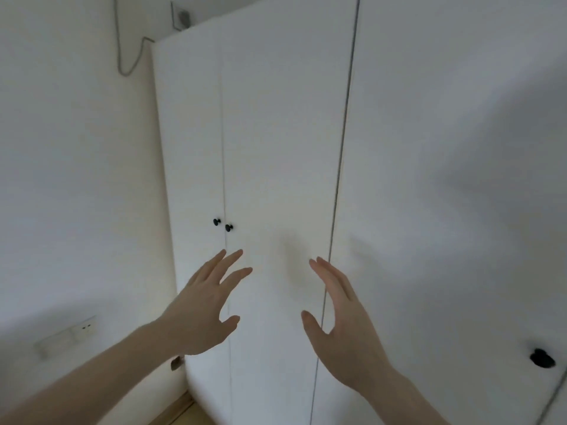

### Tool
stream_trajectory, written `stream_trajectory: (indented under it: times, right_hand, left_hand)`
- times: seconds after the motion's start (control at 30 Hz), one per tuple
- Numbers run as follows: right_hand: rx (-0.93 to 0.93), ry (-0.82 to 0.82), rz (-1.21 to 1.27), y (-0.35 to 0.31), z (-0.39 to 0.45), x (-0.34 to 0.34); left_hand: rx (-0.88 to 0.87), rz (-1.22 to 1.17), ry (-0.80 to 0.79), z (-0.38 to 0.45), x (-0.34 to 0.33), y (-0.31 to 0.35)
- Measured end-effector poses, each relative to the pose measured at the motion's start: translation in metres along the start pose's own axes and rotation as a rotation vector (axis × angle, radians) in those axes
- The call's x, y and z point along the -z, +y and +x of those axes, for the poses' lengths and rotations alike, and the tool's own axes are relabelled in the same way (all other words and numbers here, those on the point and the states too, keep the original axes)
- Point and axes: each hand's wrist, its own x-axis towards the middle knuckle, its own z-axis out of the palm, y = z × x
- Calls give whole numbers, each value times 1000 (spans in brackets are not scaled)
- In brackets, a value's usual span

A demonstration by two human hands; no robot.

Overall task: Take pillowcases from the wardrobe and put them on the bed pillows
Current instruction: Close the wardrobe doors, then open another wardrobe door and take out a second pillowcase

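Observation:
A tall white wardrobe [282, 133] fills the view, all its doors closed. Two small black knobs [222, 224] sit side by side at the seam of the left pair of doors. Another black knob [541, 358] shows on the door at the lower right. My left hand [205, 305] is raised in front of the doors, fingers spread, just below the two knobs and holding nothing. My right hand [343, 320] is up beside it, palm turned inward, fingers apart, near the seam between the middle and right doors. No pillowcases or pillows are in view.
A white wall [76, 179] stands to the left of the wardrobe, with a wall socket [66, 334] low down and a grey cable [129, 56] hanging near the top. A strip of wooden floor [187, 415] shows at the wardrobe's base.

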Motion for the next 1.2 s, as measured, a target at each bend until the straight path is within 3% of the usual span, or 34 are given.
stream_trajectory:
  times: [0.23, 0.43, 0.9, 1.2]
  right_hand:
    - [10, -221, 18, -17, 46, -91]
    - [4, -258, 48, -1, 103, -149]
    - [-165, -309, 32, 85, 247, -235]
    - [-223, -356, -185, 102, 306, -271]
  left_hand:
    - [164, 14, -25, -45, 5, -93]
    - [256, 7, -33, -38, -7, -149]
    - [267, 17, -89, 69, -52, -252]
    - [171, -50, -82, 130, -81, -315]
